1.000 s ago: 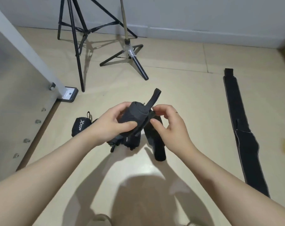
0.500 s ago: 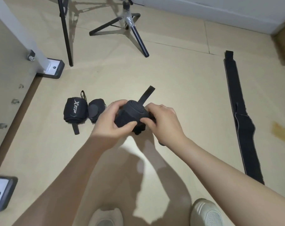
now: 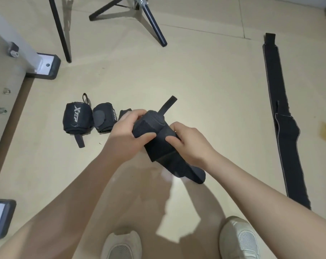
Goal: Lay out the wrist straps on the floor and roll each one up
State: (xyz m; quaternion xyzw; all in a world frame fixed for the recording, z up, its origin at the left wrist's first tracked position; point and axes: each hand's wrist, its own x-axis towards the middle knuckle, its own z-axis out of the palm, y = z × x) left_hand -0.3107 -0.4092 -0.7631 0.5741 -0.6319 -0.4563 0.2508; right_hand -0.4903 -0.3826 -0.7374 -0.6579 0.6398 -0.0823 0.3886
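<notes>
Since a moment ago, both hands have dropped lower with the strap, its loose tail now hanging down. Left hand curls round the rolled end; right hand pinches the wrap beside it, above the floor. It is black, thickly rolled, a thin loop sticking up.

Left hand and right hand grip a half-rolled strap.
</notes>
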